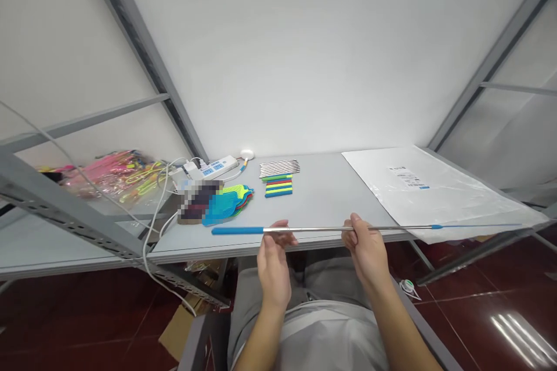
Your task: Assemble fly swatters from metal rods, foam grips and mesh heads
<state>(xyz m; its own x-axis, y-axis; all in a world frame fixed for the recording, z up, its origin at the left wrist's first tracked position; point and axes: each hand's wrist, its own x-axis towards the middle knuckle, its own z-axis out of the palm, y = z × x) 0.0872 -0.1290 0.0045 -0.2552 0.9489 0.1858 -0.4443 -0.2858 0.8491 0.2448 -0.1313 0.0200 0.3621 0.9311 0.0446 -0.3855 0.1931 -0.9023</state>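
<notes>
A telescopic fly swatter (319, 229) lies level across both hands, its steel rod drawn out long. Its blue handle (238, 231) points left, and its blue head (474, 225) shows nearly edge-on at the far right. My left hand (275, 269) holds the rod just beside the handle, thumb below and fingers curled behind. My right hand (368, 249) is closed around the rod further along, thumb on top. Past the left hand lies a stack of flat swatter heads (226, 206), blue on top with yellow, red and green edges showing.
Behind are a row of steel rods (279, 168) and several coloured handles (278, 187). A white plastic bag (418, 185) with a label covers the right side. A power strip (220, 167), cables and a pixelated dark object (198, 203) sit left. Bagged colourful items (117, 177) fill the left shelf.
</notes>
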